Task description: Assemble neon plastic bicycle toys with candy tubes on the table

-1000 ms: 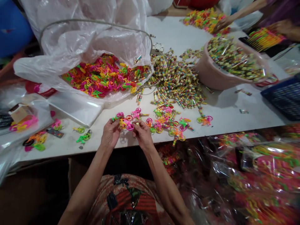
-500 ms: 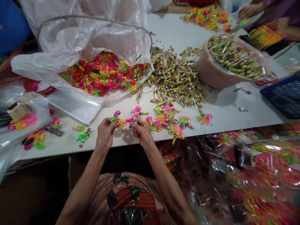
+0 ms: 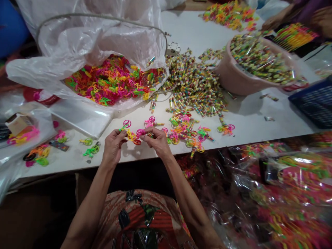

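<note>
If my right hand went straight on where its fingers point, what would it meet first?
Past the pink wheel at its fingertips, the right hand would likely meet the yellow piece, then the left hand; depth is unclear.

1. Our left hand (image 3: 112,147) covers part of the joined plastic pieces (image 3: 131,135); we cannot see how they connect.
2. Our right hand (image 3: 158,142) hides their other end.
3. We see the blue basket (image 3: 315,102) cut off by the right edge.
4. The co-worker's purple sleeve (image 3: 306,12) is blurred and cropped.
5. We find the bagged pieces (image 3: 298,207) smeared, running out of view.
6. Prints on the wrapped tubes (image 3: 197,84) are too small for us.
</note>
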Available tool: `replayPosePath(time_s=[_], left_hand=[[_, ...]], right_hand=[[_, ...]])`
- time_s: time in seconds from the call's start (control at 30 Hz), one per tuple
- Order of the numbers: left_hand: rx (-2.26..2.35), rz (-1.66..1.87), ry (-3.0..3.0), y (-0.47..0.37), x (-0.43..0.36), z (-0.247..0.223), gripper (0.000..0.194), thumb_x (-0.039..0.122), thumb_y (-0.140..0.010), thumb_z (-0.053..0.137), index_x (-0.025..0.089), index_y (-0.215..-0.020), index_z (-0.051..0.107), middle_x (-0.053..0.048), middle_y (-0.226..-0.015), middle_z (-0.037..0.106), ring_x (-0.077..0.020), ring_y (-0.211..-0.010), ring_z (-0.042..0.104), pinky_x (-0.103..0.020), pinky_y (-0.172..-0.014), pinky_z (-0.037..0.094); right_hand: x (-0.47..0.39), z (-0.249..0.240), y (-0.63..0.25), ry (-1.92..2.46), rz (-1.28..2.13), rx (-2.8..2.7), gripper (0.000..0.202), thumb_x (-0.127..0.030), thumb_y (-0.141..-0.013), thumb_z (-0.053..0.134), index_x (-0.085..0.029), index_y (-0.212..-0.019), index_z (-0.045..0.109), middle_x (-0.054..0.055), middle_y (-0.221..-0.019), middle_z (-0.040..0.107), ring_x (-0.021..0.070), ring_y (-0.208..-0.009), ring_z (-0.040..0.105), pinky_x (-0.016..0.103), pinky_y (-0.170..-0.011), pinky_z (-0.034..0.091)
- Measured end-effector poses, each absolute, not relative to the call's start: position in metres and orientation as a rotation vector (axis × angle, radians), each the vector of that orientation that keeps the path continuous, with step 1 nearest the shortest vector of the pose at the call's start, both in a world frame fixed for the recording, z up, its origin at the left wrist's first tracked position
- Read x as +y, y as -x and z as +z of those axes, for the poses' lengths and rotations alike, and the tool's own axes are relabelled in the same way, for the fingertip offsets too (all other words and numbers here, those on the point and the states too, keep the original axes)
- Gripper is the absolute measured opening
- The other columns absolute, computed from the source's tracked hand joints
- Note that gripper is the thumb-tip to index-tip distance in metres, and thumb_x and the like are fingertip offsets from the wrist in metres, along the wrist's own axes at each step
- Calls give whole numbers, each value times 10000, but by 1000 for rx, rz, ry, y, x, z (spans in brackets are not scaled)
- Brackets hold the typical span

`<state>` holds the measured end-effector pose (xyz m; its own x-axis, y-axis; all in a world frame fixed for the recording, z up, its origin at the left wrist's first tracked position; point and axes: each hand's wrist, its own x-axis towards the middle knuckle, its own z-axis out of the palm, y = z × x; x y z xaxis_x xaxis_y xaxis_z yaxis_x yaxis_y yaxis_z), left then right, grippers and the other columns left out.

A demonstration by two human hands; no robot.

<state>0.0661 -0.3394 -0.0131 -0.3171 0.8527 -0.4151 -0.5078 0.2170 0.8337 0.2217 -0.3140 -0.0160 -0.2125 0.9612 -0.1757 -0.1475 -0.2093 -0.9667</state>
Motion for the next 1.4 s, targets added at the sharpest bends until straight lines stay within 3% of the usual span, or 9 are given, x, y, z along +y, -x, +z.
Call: replayPosePath(time_s=[0.17, 0.37, 0.57, 0.73, 0.83, 1.1, 1.4], left_hand=[[1163, 1337, -296, -63, -339, -10, 407, 275, -444, 888, 162, -697, 589, 31, -688, 658, -74, -573, 575, -198, -527, 451], [1165, 1384, -296, -67, -341, -8, 358, 266, -469, 872, 171, -690, 607, -9, -817, 713, -127, -745, 647, -257, -669, 523], [1209, 1327, -299, -65, -343, -6, 339, 262, -462, 869, 150, -697, 652, 8, -680, 656, -86, -604, 583, -193, -517, 438], [1164, 1323, -176, -69, -345, -3, 339, 268, -449, 871, 159, -668, 636, 28, -608, 618, -65, -520, 544, -171, -442, 379], [1164, 1336, -202, -73, -348, 0, 339, 287, -462, 864, 166, -664, 621, 27, -595, 619, -72, -499, 546, -184, -443, 398], [1329, 1514, -456, -79, -353, 7, 323, 338, -532, 838, 163, -650, 592, 16, -584, 641, -102, -497, 592, -206, -464, 440], [1538, 1607, -845, -76, -359, -5, 226, 340, -642, 798, 189, -738, 660, 35, -649, 675, -110, -601, 618, -230, -603, 505]], right_hand=[[-316, -13, -218, 1057, 1616, -1037, 280, -414, -612, 792, -196, -732, 662, -81, -518, 496, 42, -376, 357, 203, -365, 277], [-319, -16, -216, 1086, 1604, -943, 277, -419, -619, 780, -208, -730, 639, -86, -499, 488, 46, -354, 351, 211, -360, 278], [-308, -1, -227, 1078, 1509, -1215, 201, -385, -701, 725, -211, -773, 654, -87, -475, 444, 62, -384, 361, 216, -402, 290], [-320, -1, -223, 1115, 1096, -1402, 65, -291, -777, 644, -229, -768, 662, 5, -709, 634, 135, -643, 570, 270, -617, 454], [-327, -8, -222, 1132, 938, -1500, 75, -266, -807, 596, -236, -770, 654, 34, -806, 676, 161, -747, 602, 297, -714, 477], [-328, -8, -228, 1156, 717, -1796, 122, -221, -864, 529, -226, -786, 622, 30, -768, 654, 146, -704, 594, 257, -665, 449], [-320, 1, -231, 1331, 440, -2241, 138, -159, -893, 492, -200, -834, 609, 17, -772, 644, 122, -637, 541, 233, -576, 313]])
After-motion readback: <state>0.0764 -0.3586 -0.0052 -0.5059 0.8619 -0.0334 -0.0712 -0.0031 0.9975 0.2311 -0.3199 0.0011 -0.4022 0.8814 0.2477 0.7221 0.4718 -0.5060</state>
